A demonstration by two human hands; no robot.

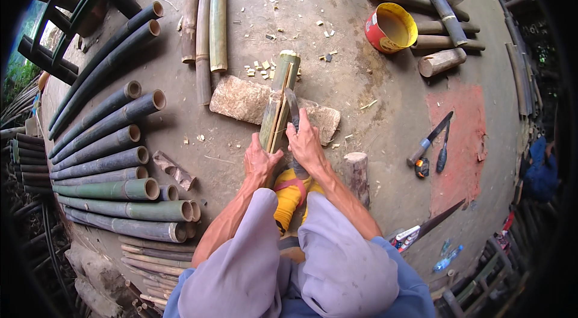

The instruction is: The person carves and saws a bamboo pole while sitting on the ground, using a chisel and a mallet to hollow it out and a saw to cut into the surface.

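Note:
A short green bamboo section (289, 71) leans across a rough wooden block (241, 99), with a long slot cut along its length. My left hand (261, 163) closes round its near end. Against the slot's right side lies the grey blade of a knife (294, 106). My right hand (308, 144) grips this knife's dark handle, part of which shows below the fist. Pale chips (263, 66) are scattered beside the bamboo's far end. My feet in yellow socks (289, 200) sit just below the hands.
Several bamboo poles (114, 190) lie at left, others (218, 17) beyond the block. At right are a red-and-yellow bucket (391, 29) of liquid, a log piece (442, 62), a hammer-like tool (428, 139), a tape measure (422, 167) and a handsaw (430, 224). A stump (356, 176) stands near my right arm.

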